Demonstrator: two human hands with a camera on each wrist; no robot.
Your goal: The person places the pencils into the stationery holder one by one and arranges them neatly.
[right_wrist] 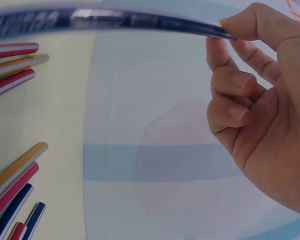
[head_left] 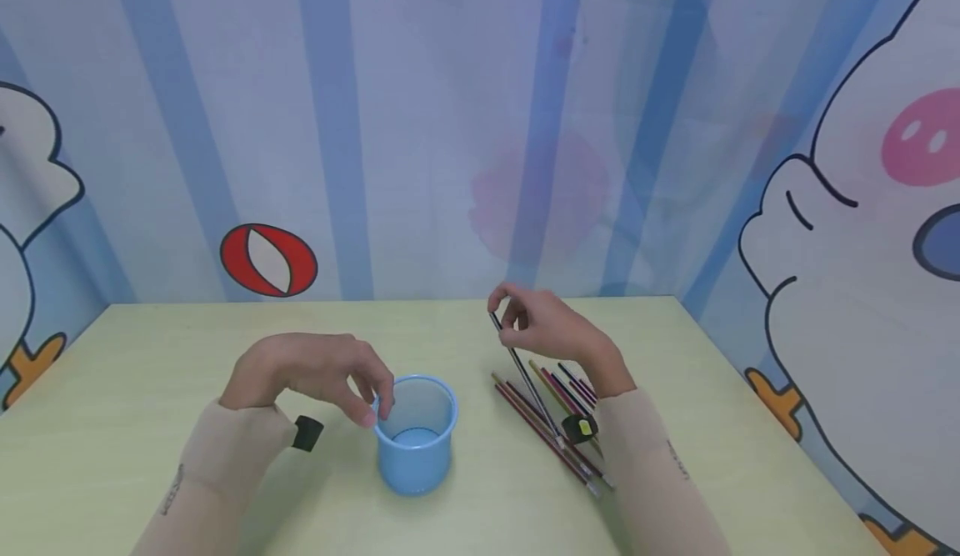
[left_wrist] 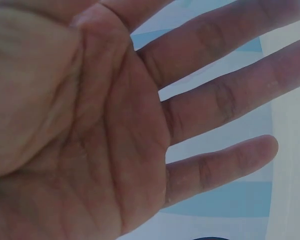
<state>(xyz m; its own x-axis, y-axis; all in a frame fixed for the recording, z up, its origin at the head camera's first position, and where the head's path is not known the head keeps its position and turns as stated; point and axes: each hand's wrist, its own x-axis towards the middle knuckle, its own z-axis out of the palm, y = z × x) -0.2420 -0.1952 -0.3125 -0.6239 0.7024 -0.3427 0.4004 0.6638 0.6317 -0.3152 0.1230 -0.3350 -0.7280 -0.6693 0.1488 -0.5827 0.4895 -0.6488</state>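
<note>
In the head view my left hand [head_left: 322, 373] is at the left rim of a light blue plastic cup [head_left: 416, 464], which stands upright on the table. Its thumb lies outside the rim with a fingertip just inside, pinching the edge. The left wrist view shows the palm [left_wrist: 114, 125] with three fingers nearly straight; the cup is out of that view. My right hand [head_left: 551, 327] pinches one end of a dark blue striped pencil [head_left: 528, 377] between thumb and forefinger. This pencil [right_wrist: 114, 19] slants down, its lower end overlapping the loose pencils [head_left: 540, 427].
Several red, yellow and dark blue striped pencils [right_wrist: 14, 185] lie in two loose groups under and beside the right wrist. The pale yellow table [head_left: 187, 348] ends at a blue striped cloth backdrop [head_left: 420, 122] printed with cartoon figures.
</note>
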